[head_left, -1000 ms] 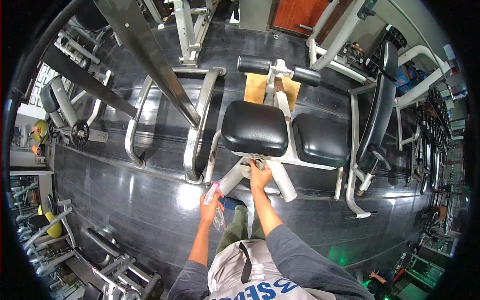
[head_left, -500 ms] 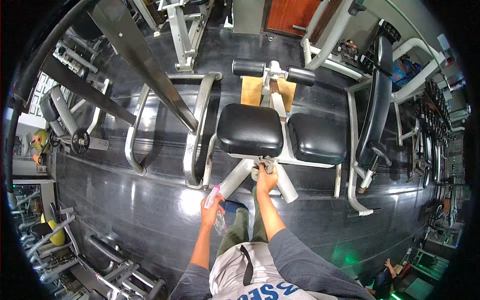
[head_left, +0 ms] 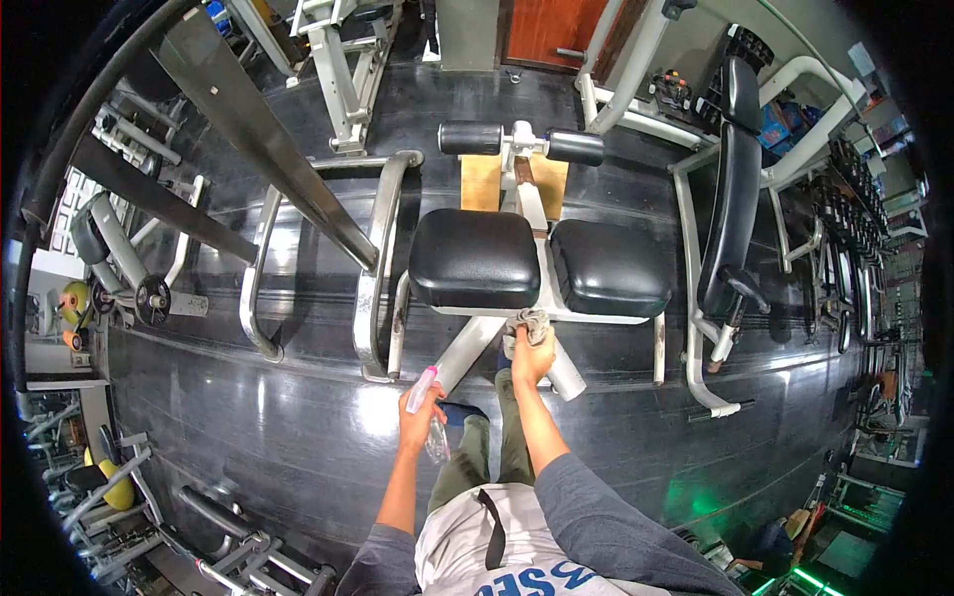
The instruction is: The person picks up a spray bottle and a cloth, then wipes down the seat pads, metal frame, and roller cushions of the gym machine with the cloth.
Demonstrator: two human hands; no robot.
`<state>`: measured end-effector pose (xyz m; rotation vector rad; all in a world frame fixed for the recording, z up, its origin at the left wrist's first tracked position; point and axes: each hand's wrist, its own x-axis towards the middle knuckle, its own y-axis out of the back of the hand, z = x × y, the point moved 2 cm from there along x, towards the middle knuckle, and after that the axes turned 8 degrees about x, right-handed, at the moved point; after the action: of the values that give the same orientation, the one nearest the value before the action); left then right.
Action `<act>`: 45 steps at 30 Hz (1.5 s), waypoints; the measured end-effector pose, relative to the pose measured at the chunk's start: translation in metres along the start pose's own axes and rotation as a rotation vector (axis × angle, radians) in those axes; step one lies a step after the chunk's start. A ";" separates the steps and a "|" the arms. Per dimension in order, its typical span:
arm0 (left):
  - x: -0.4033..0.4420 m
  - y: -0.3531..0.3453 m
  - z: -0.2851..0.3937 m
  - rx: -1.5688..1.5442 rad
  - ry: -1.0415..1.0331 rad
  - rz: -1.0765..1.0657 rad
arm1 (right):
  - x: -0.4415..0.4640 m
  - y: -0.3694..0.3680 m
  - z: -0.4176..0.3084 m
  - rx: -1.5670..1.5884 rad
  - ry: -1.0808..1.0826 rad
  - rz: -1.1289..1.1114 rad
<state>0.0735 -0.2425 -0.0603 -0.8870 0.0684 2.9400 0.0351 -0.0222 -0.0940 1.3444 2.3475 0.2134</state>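
Mid-frame: right hand (head_left: 536, 358), clamped on crumpled grey cloth (head_left: 524, 329), now further right along white metal support (head_left: 469, 351), apparently reaching fresh stretch. Lower, left of centre: left hand (head_left: 421, 405) grips clear plastic spray bottle (head_left: 422, 385).

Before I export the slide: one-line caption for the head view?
Right fingers hold a cloth by a padded gym bench; left fingers hold a spray bottle.
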 end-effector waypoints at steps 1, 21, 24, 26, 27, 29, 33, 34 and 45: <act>0.001 -0.002 0.000 0.010 0.005 -0.011 | -0.001 -0.005 0.003 -0.059 0.001 0.025; -0.020 -0.082 0.014 0.050 -0.015 0.055 | 0.048 0.017 -0.018 -0.495 0.364 -0.352; -0.025 -0.099 0.004 0.028 -0.004 0.112 | 0.060 0.029 -0.027 -0.499 0.399 -0.440; -0.029 -0.110 -0.009 -0.038 0.015 0.092 | 0.073 0.049 -0.030 -0.545 0.404 -0.441; -0.031 -0.118 -0.011 -0.044 0.053 0.091 | 0.077 0.060 -0.035 -0.550 0.447 -0.433; -0.037 -0.132 -0.016 -0.055 0.037 0.096 | 0.091 0.082 -0.025 -0.481 0.369 -0.374; -0.043 -0.152 -0.018 -0.054 0.017 0.081 | 0.105 0.099 -0.016 -0.416 0.267 -0.298; -0.044 -0.156 -0.019 -0.046 0.005 0.073 | 0.105 0.098 -0.014 -0.419 0.286 -0.285; -0.052 -0.175 0.003 0.001 0.000 0.094 | 0.085 0.057 0.001 -0.245 -0.010 -0.438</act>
<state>0.1287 -0.0705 -0.0331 -0.9077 0.1146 3.0258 0.0431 0.0795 -0.0996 0.6963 2.4426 0.3441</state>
